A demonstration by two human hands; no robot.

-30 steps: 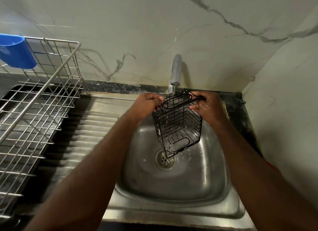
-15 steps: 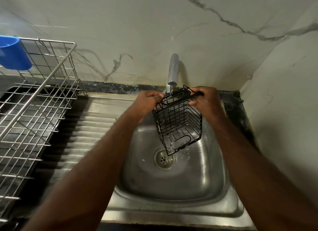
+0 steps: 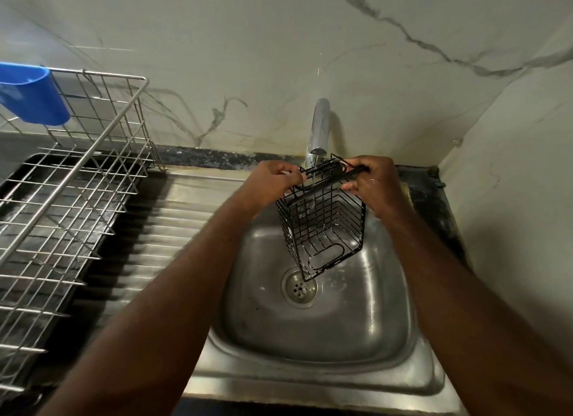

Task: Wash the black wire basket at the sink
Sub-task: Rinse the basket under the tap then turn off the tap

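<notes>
You are holding the black wire basket [image 3: 322, 223] in the air over the sink [image 3: 356, 322] with both hands. It is tilting so that its open mouth is facing you and one lower corner is hanging just above the drain [image 3: 299, 287]. Your left hand [image 3: 269, 183] is pinching the top rim wire on the left side, fingers curled round it. Your right hand [image 3: 376, 183] is gripping the rim on the right, thumb and fingers closed on the wire. A thin stream of water [image 3: 313, 186] is running from the tap [image 3: 319, 127] and falling through the basket's upper wires. To your left, a steel drying rack [image 3: 77, 174] is standing with a blue cup [image 3: 34, 96] hanging at its far edge.

The wet, thin wire is probably giving you little to hold, so the basket could be slipping from either pinch and dropping into the sink. Water hitting the wires may be spraying onto the wall. The narrow stream is likely reaching only some of the wires.
</notes>
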